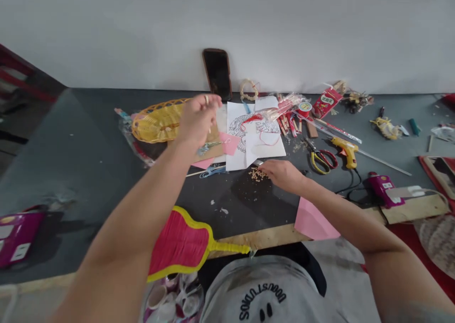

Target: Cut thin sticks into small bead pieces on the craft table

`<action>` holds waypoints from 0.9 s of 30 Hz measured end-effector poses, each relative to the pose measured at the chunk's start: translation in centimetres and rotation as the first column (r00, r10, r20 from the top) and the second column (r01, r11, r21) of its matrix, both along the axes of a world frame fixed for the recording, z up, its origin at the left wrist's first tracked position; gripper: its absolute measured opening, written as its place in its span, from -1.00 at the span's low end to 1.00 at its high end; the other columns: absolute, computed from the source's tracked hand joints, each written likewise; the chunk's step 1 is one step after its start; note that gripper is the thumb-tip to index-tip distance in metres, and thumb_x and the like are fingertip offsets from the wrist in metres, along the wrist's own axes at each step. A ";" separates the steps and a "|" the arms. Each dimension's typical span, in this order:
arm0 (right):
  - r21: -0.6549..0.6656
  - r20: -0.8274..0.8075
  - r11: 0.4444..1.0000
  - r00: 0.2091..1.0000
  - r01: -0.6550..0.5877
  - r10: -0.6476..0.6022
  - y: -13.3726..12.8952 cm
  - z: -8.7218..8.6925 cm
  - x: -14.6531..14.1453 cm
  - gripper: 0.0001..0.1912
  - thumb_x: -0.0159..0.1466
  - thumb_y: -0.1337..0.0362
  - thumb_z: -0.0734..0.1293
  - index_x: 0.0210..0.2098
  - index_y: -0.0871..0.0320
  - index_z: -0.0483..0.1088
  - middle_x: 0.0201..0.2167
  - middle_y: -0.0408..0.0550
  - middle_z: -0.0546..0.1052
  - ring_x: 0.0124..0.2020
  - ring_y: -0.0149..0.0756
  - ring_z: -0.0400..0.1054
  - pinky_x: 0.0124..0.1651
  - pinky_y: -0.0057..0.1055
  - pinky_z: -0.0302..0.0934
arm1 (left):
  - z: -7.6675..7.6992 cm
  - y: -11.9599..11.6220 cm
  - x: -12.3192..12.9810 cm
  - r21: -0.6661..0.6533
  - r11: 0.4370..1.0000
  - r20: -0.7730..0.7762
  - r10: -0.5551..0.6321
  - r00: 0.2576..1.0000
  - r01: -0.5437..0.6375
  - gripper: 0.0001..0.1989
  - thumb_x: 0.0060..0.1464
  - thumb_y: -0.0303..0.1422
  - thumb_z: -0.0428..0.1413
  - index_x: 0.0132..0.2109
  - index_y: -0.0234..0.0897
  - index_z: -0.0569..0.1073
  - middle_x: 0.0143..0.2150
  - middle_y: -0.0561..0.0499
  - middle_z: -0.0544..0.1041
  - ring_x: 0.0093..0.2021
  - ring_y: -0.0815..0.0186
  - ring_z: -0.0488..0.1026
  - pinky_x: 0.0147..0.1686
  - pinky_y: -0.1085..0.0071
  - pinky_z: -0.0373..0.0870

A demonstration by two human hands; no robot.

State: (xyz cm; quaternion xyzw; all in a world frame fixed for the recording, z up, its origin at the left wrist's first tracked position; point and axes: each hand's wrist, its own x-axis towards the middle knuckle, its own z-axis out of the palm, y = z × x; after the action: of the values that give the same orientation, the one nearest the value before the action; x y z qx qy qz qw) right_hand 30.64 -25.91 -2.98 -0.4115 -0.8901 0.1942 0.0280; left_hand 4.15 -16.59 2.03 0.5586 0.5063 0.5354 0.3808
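Note:
My left hand is raised in front of the yellow woven basket, its fingers curled together; anything between them is too small to make out. Over the dark table my right hand has its fingertips pinched beside a small pile of tan beads. Something silvery shows at those fingertips, but its kind is unclear. Just behind the beads lie white sheets printed with a line drawing, with red thread across them. A pink paper sits close under my left hand.
A phone leans on the wall. On the right lie scissors, a yellow glue gun with its cord, and a purple box. A pink-and-yellow fan overhangs the front edge beside pink paper.

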 end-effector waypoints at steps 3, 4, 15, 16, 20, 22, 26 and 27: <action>0.149 0.005 0.987 0.999 0.051 -0.052 0.0 -0.1 1.0 -0.72 0.42 0.42 0.18 -0.07 0.18 0.52 -0.08 0.11 0.61 -0.02 -0.14 0.45 0.11 -0.19 0.28 | -1.3 -5.7 1.4 -0.136 0.990 -0.192 -0.053 0.980 0.026 -0.85 0.13 -0.28 0.22 -0.23 -0.28 0.54 -0.34 0.02 0.50 -0.50 0.45 0.21 -0.52 0.45 0.10; 0.191 0.011 0.980 0.998 0.061 -0.065 0.1 -0.2 1.1 -0.72 0.42 0.41 0.19 -0.05 0.20 0.52 -0.06 0.13 0.60 0.01 -0.11 0.43 0.15 -0.14 0.25 | -1.9 -7.2 1.8 -0.167 0.985 -0.196 -0.078 0.977 0.045 -0.83 0.11 -0.28 0.21 -0.20 -0.27 0.55 -0.33 0.01 0.52 -0.48 0.43 0.24 -0.49 0.45 0.14; 0.157 0.203 0.987 0.977 0.039 -0.071 2.2 -0.2 -4.6 -0.63 0.41 0.24 0.24 0.17 0.05 0.46 0.19 0.06 0.48 0.22 0.03 0.27 0.18 -0.13 0.22 | -4.8 -14.6 3.1 -0.303 0.953 0.096 -0.005 0.995 0.034 -0.68 -0.07 -0.17 0.25 -0.23 -0.31 0.56 -0.32 0.01 0.48 -0.51 0.46 0.17 -0.51 0.48 0.09; 0.152 0.210 0.987 0.974 0.049 -0.081 2.5 -0.2 -5.0 -0.65 0.43 0.25 0.21 0.12 0.06 0.49 0.15 0.06 0.52 0.19 0.01 0.31 0.15 -0.16 0.24 | -4.7 -15.1 2.9 -0.309 0.950 0.086 -0.011 0.996 0.037 -0.67 -0.07 -0.16 0.26 -0.22 -0.31 0.56 -0.35 0.03 0.45 -0.52 0.46 0.17 -0.52 0.48 0.09; 0.144 0.227 0.981 0.961 0.130 -0.160 3.6 -0.3 -6.0 -0.64 0.43 0.32 0.16 0.03 0.08 0.55 0.04 0.10 0.60 0.07 -0.03 0.44 0.00 -0.22 0.32 | -4.8 -16.7 1.8 -0.324 0.945 0.085 -0.004 0.996 0.031 -0.67 -0.08 -0.17 0.27 -0.21 -0.31 0.57 -0.51 0.13 0.25 -0.54 0.46 0.12 -0.53 0.49 0.06; 0.140 0.243 0.976 0.950 0.164 -0.195 4.3 -0.5 -6.3 -0.65 0.39 0.37 0.19 0.02 0.10 0.56 0.03 0.14 0.61 0.06 -0.01 0.47 -0.02 -0.23 0.33 | -5.1 -17.2 1.5 -0.322 0.946 0.097 0.005 0.995 0.027 -0.67 -0.08 -0.17 0.27 -0.21 -0.31 0.57 -0.54 0.16 0.20 -0.56 0.47 0.09 -0.54 0.49 0.04; 0.132 0.251 0.967 0.936 0.220 -0.248 5.8 -0.6 -7.1 -0.63 0.33 0.44 0.21 0.01 0.17 0.57 0.03 0.25 0.60 0.09 0.08 0.47 -0.01 -0.16 0.34 | -5.4 -17.7 1.5 -0.316 0.947 0.115 -0.012 0.993 0.048 -0.68 -0.08 -0.18 0.27 -0.22 -0.32 0.57 -0.55 0.17 0.19 -0.57 0.48 0.07 -0.54 0.49 0.00; 0.128 0.246 0.964 0.934 0.232 -0.257 6.1 -0.5 -7.2 -0.63 0.34 0.44 0.21 0.02 0.18 0.57 0.03 0.28 0.60 0.08 0.10 0.48 -0.01 -0.14 0.35 | -5.5 -17.7 1.6 -0.313 0.949 0.119 -0.014 0.993 0.051 -0.68 -0.08 -0.18 0.27 -0.22 -0.32 0.57 -0.54 0.17 0.20 -0.57 0.48 0.07 -0.54 0.49 0.00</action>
State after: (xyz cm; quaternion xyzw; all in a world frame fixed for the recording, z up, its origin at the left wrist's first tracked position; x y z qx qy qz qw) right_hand 23.42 -19.85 -3.49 -0.5392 -0.8361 0.0901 -0.0454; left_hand 5.75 -34.29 -3.45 0.4670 0.5532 0.4728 0.5024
